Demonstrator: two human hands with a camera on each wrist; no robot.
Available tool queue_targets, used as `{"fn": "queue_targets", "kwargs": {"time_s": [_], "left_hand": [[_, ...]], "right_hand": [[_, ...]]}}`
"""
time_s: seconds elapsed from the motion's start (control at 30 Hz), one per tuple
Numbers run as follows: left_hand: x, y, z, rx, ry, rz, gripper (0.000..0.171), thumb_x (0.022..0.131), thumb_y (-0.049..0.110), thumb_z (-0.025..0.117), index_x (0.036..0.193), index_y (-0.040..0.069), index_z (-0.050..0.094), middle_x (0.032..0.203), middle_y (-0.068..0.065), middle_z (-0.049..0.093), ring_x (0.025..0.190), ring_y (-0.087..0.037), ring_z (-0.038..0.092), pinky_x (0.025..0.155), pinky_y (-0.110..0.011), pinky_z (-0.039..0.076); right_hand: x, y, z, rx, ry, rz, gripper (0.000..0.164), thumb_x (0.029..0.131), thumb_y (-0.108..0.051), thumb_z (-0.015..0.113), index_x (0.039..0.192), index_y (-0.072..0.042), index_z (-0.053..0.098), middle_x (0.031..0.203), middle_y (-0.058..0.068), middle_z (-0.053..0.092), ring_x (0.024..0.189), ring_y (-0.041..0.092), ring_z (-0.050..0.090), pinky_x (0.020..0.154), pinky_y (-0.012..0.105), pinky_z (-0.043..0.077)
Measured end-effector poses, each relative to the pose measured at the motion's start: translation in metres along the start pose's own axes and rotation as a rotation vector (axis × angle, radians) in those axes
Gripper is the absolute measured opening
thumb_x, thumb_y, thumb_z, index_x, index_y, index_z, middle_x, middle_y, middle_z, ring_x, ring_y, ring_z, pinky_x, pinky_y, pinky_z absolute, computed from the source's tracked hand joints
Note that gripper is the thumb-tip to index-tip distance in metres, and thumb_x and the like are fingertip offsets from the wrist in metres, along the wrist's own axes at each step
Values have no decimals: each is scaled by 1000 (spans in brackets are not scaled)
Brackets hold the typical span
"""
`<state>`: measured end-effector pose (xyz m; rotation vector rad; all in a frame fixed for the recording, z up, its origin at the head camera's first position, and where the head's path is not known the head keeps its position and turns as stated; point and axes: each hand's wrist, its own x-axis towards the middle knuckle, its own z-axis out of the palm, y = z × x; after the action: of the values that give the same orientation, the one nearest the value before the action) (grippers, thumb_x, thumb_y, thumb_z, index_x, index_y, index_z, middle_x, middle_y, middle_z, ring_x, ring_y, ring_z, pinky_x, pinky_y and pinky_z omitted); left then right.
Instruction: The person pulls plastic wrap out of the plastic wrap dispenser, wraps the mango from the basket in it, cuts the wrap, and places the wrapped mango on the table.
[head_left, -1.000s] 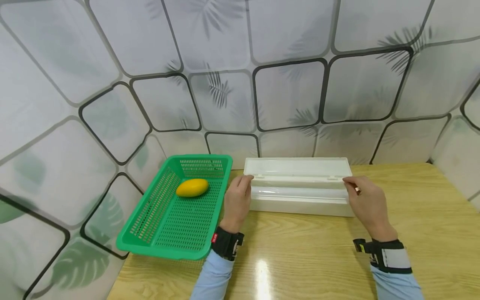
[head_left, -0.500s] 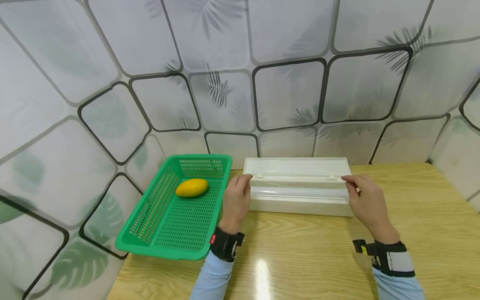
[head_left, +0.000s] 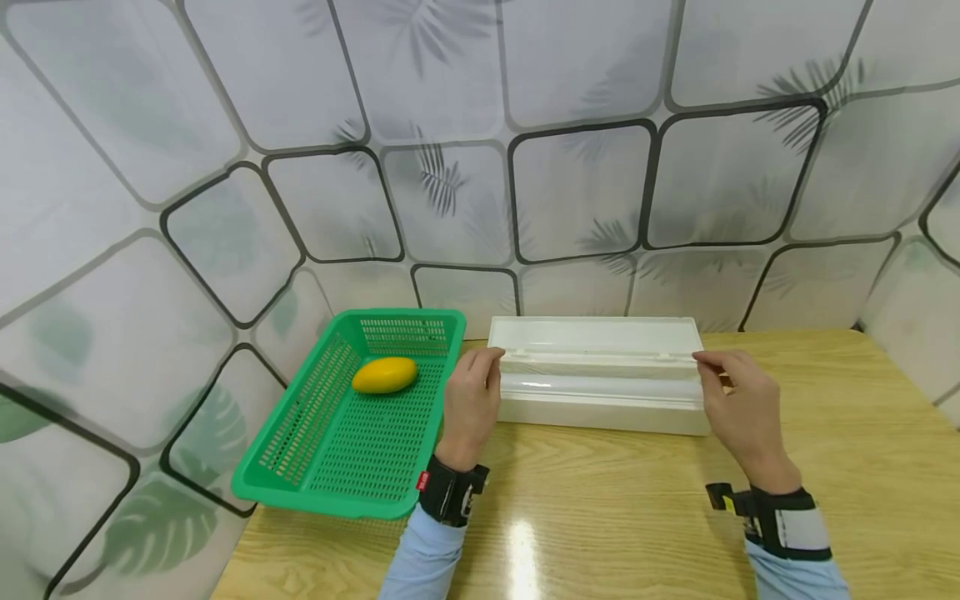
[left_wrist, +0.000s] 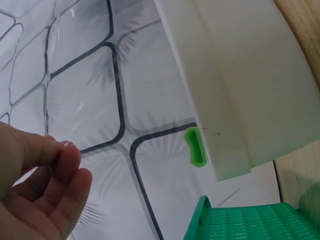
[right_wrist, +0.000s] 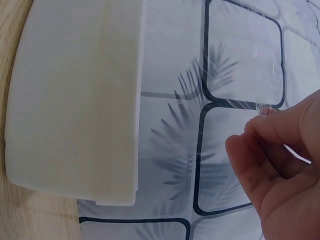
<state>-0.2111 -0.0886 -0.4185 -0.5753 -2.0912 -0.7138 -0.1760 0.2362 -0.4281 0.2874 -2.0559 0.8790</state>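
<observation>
A white cling film dispenser box (head_left: 600, 417) sits on the table with its lid (head_left: 592, 335) raised toward the wall. Inside, the film roll (head_left: 600, 386) shows as a glossy band. My left hand (head_left: 472, 404) pinches one corner of the clear cling film (left_wrist: 47, 107) between thumb and forefinger, above the box's left end. At the opposite end my right hand (head_left: 742, 408) pinches the film's other corner, where it bunches into wrinkles (right_wrist: 261, 106) at the fingertips. Between the hands the film is almost invisible in the head view.
Left of the box stands a green plastic basket (head_left: 360, 500) holding one yellow mango (head_left: 385, 376). A small green piece (left_wrist: 195, 146) sticks out from the box's edge in the left wrist view. The patterned wall (head_left: 577, 196) rises right behind the wooden table (head_left: 600, 517).
My right hand has shifted slightly to the right, its fingertips now a little farther from the left hand. The left hand, box and basket stay nearly where they were.
</observation>
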Motion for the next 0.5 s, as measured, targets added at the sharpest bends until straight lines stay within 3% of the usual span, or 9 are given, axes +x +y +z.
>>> {"fn": "queue_targets", "kwargs": {"time_s": [0.2,0.5], "left_hand": [[3,3,-4,-4,9,-3,10,93,-3,65,100,1,70,87,-13,66,75,-23,63,61,-30,53],[4,4,-9,-9,-1,-15,11,92,-3,66,101,2,70,88,-12,67,78,-23,65,64,-31,54]], "right_hand": [[2,-4,-1,3,50,-23,17,82,20,64,93,10,72,85,23,67,80,-7,49,76,0,36],[3,-10,-3,-1,53,-22,18,83,21,61,93,10,71,85,23,66,83,-9,47,76,0,35]]}}
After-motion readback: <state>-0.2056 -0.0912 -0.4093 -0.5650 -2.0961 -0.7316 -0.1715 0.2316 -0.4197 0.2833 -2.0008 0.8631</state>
